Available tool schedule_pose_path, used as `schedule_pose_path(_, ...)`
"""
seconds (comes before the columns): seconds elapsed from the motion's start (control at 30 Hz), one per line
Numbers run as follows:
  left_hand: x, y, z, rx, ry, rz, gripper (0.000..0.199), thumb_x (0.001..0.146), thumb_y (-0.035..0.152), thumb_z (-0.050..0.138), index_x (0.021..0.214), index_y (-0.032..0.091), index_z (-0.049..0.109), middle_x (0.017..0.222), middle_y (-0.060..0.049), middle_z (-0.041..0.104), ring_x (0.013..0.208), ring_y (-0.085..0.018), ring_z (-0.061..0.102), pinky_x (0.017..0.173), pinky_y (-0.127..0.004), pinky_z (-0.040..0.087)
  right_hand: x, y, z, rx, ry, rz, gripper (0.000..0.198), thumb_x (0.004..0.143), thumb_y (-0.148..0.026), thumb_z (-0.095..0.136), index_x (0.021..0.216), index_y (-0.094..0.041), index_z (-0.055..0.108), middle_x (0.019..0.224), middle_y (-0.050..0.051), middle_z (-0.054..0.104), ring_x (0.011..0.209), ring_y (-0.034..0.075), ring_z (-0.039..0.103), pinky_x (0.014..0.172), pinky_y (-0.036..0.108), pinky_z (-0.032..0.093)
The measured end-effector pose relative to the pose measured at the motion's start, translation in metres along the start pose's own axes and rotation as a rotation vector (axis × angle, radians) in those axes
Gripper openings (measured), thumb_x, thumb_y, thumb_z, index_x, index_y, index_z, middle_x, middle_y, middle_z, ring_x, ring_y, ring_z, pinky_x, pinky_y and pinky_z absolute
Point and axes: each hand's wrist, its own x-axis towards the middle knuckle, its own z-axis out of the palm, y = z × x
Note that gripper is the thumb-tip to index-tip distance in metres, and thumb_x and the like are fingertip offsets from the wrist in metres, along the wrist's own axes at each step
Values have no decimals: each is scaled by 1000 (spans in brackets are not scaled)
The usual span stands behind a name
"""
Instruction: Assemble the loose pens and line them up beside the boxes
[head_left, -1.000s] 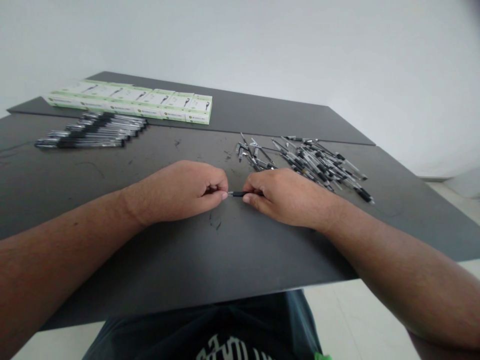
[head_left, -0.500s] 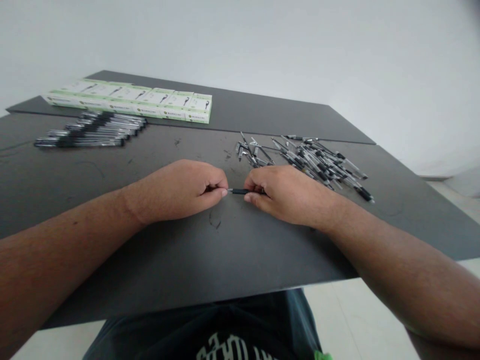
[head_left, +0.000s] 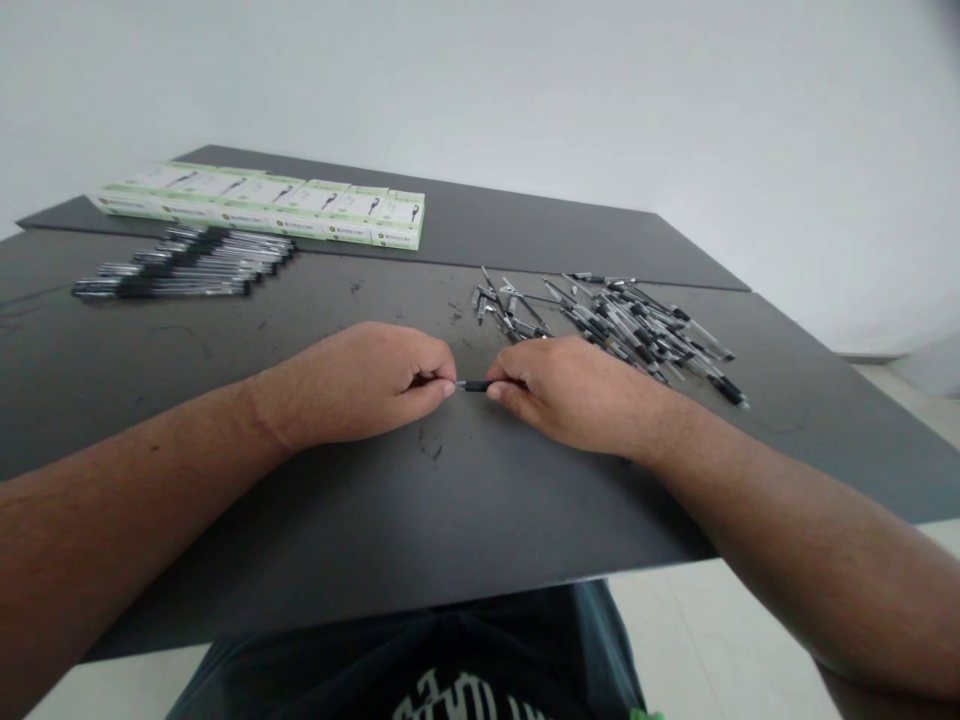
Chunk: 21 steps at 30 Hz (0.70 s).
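Between my two hands a pen (head_left: 475,386) with a black grip lies level, just above or on the dark table; which of the two I cannot tell. My left hand (head_left: 382,378) pinches its pale tip end between thumb and fingers. My right hand (head_left: 555,390) is closed around the other end, past the black grip. Only the short stretch between the two pinches shows; the rest is hidden in my fingers. Behind my right hand lies a loose heap of pen parts (head_left: 637,325), with clear barrels and black grips.
At the left, assembled pens (head_left: 187,265) lie side by side in a slanted row. Behind them several white and green boxes (head_left: 300,208) stand in a line. Refills and small clips (head_left: 510,305) lie left of the heap. The table's front edge (head_left: 420,603) is close to my body.
Both hands keep their pinch on the pen, with hardly any motion. The right fingers have shifted very slightly. The whole view has moved a little.
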Motion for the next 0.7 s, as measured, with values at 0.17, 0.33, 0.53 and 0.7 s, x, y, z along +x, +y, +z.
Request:
schedule_pose_path(0.17, 0, -1, 1, 8, 16, 9, 33, 106, 41, 52, 100, 25, 81, 95, -5, 85, 85, -25, 77, 78, -35, 49, 0, 3, 2, 55, 56, 7, 16, 108, -31, 75, 117, -20, 82, 108, 7, 87, 95, 23, 75, 82, 33, 47)
schedule_pose_path(0.33, 0, -2, 2, 12, 9, 13, 33, 106, 40, 53, 102, 26, 82, 96, -5, 86, 87, -24, 76, 79, -34, 50, 0, 1, 1, 0, 0, 7, 23, 114, -32, 64, 113, -19, 83, 106, 9, 87, 95, 24, 76, 82, 35, 46)
schedule_pose_path(0.53, 0, -2, 3, 12, 7, 5, 34, 105, 41, 51, 100, 26, 81, 94, -5, 84, 85, -25, 75, 78, -35, 49, 0, 2, 2, 67, 50, -2, 21, 112, -31, 69, 123, -19, 83, 112, 8, 88, 99, 23, 77, 85, 33, 48)
schedule_pose_path(0.7, 0, -1, 1, 12, 10, 12, 33, 105, 42, 51, 99, 26, 81, 93, -5, 84, 85, -25, 75, 77, -36, 49, 0, 1, 1, 14, 12, 18, 16, 111, -31, 71, 112, -20, 82, 104, 7, 86, 93, 23, 74, 80, 33, 45)
